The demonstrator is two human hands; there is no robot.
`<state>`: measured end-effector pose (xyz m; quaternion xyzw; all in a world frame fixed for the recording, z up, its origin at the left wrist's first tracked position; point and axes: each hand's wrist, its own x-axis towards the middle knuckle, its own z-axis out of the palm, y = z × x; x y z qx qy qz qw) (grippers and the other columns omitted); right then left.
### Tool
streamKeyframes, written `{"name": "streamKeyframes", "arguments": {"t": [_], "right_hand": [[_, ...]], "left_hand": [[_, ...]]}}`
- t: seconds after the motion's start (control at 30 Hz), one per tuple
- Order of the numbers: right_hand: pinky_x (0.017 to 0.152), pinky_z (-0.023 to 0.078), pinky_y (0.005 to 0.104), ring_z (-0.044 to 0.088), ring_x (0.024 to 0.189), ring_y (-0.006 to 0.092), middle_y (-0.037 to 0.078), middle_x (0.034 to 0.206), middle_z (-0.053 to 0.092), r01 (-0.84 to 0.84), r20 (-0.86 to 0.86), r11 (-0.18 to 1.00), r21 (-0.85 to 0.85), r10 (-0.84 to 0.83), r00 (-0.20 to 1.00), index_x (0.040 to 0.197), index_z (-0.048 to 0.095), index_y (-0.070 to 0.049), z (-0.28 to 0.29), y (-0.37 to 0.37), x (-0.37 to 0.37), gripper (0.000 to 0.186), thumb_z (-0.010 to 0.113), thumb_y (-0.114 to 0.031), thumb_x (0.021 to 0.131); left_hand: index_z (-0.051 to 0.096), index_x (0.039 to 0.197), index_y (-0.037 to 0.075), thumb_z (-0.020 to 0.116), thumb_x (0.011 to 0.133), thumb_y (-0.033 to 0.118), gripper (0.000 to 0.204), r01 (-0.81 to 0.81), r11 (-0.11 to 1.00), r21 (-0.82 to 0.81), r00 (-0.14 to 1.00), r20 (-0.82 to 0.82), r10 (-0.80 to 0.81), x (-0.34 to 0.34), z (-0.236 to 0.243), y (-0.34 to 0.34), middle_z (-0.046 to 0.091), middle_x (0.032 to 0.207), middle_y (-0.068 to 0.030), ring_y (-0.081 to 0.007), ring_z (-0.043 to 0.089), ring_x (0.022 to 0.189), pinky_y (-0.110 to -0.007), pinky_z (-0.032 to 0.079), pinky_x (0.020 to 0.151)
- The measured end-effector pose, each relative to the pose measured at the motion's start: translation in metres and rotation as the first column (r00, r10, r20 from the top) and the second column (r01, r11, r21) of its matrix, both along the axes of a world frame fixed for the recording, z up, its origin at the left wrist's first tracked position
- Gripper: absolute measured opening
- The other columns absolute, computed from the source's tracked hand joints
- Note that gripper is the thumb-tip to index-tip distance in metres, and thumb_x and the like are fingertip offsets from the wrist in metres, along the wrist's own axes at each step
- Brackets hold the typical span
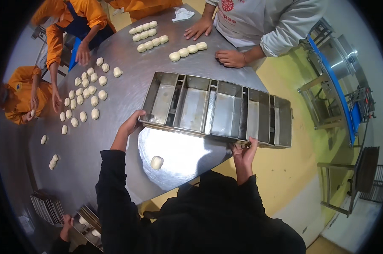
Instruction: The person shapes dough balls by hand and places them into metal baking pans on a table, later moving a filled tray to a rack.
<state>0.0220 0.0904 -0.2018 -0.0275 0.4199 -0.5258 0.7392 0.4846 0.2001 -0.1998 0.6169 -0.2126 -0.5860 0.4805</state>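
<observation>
A metal set of five joined loaf pans (pixel 190 103) is held over the right edge of the steel table (pixel 115 182); the pan insides show no dough. My left hand (pixel 130 123) grips its left end near the front corner. My right hand (pixel 244 156) holds the front rail toward the right, fingers partly under it and thumb up. One pale dough ball (pixel 156 162) lies on the table just below the pans, between my forearms.
Several dough balls (pixel 94 101) and joined rows (pixel 181 54) cover the table. Co-workers in orange (pixel 24 93) and white (pixel 280 25) stand around it, hands at table level. A blue conveyor (pixel 331 84) and metal rack (pixel 352 186) are right. Trays and another person's hand (pixel 67 221) are lower left.
</observation>
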Motion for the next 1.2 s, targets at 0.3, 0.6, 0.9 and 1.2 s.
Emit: {"name": "streamKeyframes", "arguments": {"t": [0.3, 0.6, 0.9, 1.2], "right_hand": [[0.094, 0.045, 0.051, 0.056, 0.113, 0.037, 0.013, 0.13, 0.047, -0.402, -0.148, 0.915, 0.03, 0.402, 0.904, 0.133, 0.036, -0.007, 0.047, 0.001, 0.005, 0.052, 0.058, -0.031, 0.092], [0.081, 0.055, 0.0398, 0.063, 0.103, 0.0299, 0.017, 0.129, 0.055, -0.944, -0.379, 0.33, -0.006, 0.873, 0.307, 0.133, 0.045, -0.006, 0.089, 0.014, -0.029, 0.05, 0.059, -0.031, 0.093], [0.096, 0.043, 0.0356, 0.056, 0.113, 0.0269, 0.015, 0.124, 0.057, -0.924, -0.945, -0.382, 0.008, 0.3, -0.132, 0.125, 0.054, -0.002, 0.063, 0.024, 0.073, 0.041, 0.065, -0.017, 0.089], [0.11, 0.024, 0.0552, 0.026, 0.14, 0.0424, 0.021, 0.151, 0.03, -0.751, -0.722, -0.482, 0.451, -0.692, 0.011, 0.145, 0.034, -0.003, 0.027, 0.046, 0.022, 0.069, 0.057, -0.036, 0.089]], "left_hand": [[0.071, 0.094, 0.002, 0.063, 0.091, 0.042, 0.041, 0.083, 0.996, -0.014, 0.75, 0.659, -0.053, 0.009, 0.073, -0.019, 0.06, 0.077, 0.0007, -0.0078, 0.051, 0.071, -0.025, 0.042, 0.065], [0.06, 0.124, 0.004, 0.059, 0.094, 0.045, 0.051, -0.323, 0.908, -0.268, 0.768, 0.486, 0.417, -0.042, 0.06, -0.003, 0.063, 0.114, -0.0096, -0.018, 0.061, 0.102, -0.032, 0.048, 0.089], [0.057, 0.127, 0.012, 0.062, 0.086, 0.031, 0.045, -0.532, 0.846, -0.02, 0.117, 0.988, 0.097, -0.197, 0.022, 0.209, 0.041, 0.142, -0.0195, -0.0391, 0.038, 0.132, -0.049, 0.033, 0.107], [0.044, 0.142, 0.018, 0.065, 0.084, 0.035, 0.064, -0.835, 0.535, 0.126, 0.099, 0.992, -0.079, -0.337, -0.023, 0.305, 0.032, 0.149, -0.0174, -0.0392, 0.037, 0.131, -0.052, 0.032, 0.104]]}}
